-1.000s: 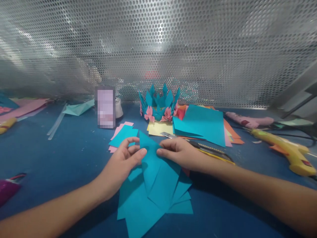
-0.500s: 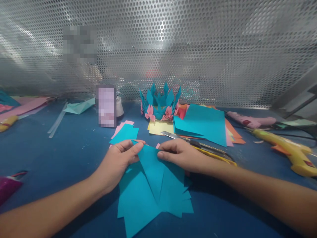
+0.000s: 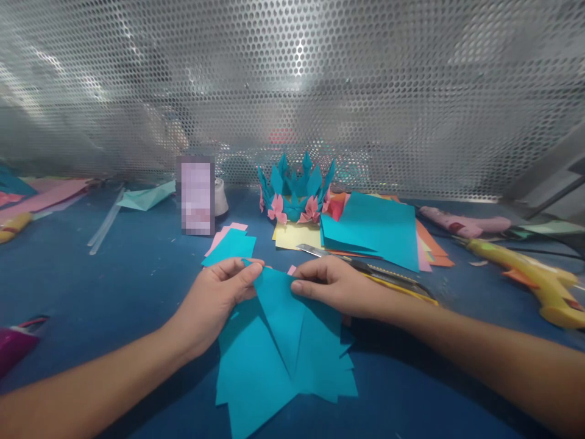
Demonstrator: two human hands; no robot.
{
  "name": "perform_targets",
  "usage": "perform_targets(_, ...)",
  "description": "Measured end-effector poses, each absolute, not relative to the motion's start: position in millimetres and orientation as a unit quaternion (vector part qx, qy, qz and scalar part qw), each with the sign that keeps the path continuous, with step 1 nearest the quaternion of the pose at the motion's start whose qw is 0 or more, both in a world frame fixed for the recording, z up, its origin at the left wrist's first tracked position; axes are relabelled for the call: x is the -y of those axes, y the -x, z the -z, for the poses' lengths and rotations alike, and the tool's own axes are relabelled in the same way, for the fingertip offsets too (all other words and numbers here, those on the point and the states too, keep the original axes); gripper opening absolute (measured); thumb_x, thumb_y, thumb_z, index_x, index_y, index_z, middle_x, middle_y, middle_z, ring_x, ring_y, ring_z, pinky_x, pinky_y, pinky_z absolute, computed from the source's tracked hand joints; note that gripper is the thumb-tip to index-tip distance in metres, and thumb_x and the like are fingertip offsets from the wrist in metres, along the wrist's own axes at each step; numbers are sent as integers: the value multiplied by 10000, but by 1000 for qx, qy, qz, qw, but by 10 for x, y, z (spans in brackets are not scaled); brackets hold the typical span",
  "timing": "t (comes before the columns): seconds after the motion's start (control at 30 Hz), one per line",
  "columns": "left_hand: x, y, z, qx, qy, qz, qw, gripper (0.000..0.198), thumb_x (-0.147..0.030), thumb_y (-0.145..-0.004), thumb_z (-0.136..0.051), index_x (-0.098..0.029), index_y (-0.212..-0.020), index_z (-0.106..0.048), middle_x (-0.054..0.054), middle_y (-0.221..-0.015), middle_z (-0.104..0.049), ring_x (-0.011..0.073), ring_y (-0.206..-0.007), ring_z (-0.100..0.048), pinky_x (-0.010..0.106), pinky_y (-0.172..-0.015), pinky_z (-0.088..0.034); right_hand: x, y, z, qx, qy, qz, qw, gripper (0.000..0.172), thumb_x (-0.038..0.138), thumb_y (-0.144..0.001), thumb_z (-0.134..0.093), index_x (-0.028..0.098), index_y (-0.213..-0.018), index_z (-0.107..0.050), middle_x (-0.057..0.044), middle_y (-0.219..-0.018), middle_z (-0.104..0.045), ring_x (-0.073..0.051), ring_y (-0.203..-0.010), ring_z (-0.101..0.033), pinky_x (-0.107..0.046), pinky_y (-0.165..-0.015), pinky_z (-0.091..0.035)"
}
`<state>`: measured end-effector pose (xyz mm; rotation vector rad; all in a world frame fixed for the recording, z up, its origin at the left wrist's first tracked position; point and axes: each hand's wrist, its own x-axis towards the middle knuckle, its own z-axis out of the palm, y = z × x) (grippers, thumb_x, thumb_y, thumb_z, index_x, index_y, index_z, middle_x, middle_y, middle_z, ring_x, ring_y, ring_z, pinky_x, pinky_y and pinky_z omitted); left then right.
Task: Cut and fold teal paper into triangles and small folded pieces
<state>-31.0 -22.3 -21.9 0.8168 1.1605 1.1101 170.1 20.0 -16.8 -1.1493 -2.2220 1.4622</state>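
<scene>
My left hand [image 3: 214, 299] and my right hand [image 3: 331, 283] both pinch the top edge of a folded teal paper sheet [image 3: 283, 317]. The sheet lies over a loose pile of teal paper squares [image 3: 256, 384] on the blue table [image 3: 128, 280]. Thumb and fingers of each hand are pressed together on the paper's upper corners, a short gap apart. Just beyond my left hand rest a teal and a pink paper piece [image 3: 228, 245].
A teal paper crown with pink flowers [image 3: 295, 189] stands at the back centre, beside a stack of coloured paper [image 3: 375, 231]. A utility knife [image 3: 365, 271] lies behind my right hand. A yellow glue gun [image 3: 530, 277] and a pink one [image 3: 461, 221] lie right. Perforated metal wall [image 3: 292, 85] behind.
The raised point of the teal sheet has been folded down flat, and both hands have closed in on its top edge. Since half a second ago hardly anything has moved.
</scene>
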Motion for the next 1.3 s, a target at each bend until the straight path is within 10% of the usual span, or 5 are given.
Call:
perform_targets(0.53,169,352,131,-496,-337,-521,607,315,-431,-842,-566,-188,-1042,-581,54,-906,-680,148,-735,-635,244,-639,-544,-194,-1700,183,728,444,-500,150,205,356,-807,-580,194,-918,-635,41,-597,-511,-71,-394,-497,-132,-229,-354)
perform_targets(0.77,233,359,49,-463,-363,-488,645,402,-127,-730,-682,-235,-1070,-496,38,-1014,-653,147,-715,-628,272,-632,-535,-150,-1661,171,770,406,-403,282,127,232,-744,-639,193,-861,-610,0,-814,-624,-86,-564,-542,-192,-464,-447)
perform_targets(0.87,261,368,64,-429,-385,-468,669,349,-271,-785,-642,-213,-1101,-507,87,-1033,-640,201,-812,-634,328,-702,-529,-109,-1645,177,771,392,-375,333,163,206,-748,-619,210,-904,-571,7,-797,-602,-109,-614,-548,-210,-499,-443)
perform_targets(1.07,346,317,169,-499,-416,-438,620,1067,-220,-506,-852,-376,-1375,-251,100,-1405,-397,335,-1262,-400,410,-924,-442,-28,-1611,209,761,332,-361,425,128,195,-846,-521,220,-967,-488,11,-781,-577,-103,-620,-533,-215,-542,-438)
perform_targets(1.3,344,275,46,-598,-354,-451,560,226,-295,-689,-712,-182,-845,-596,22,-754,-652,208,-732,-629,282,-603,-510,-80,-1657,223,862,282,-274,319,163,314,-839,-609,220,-970,-630,-41,-927,-640,-188,-912,-586,-330,-844,-450)
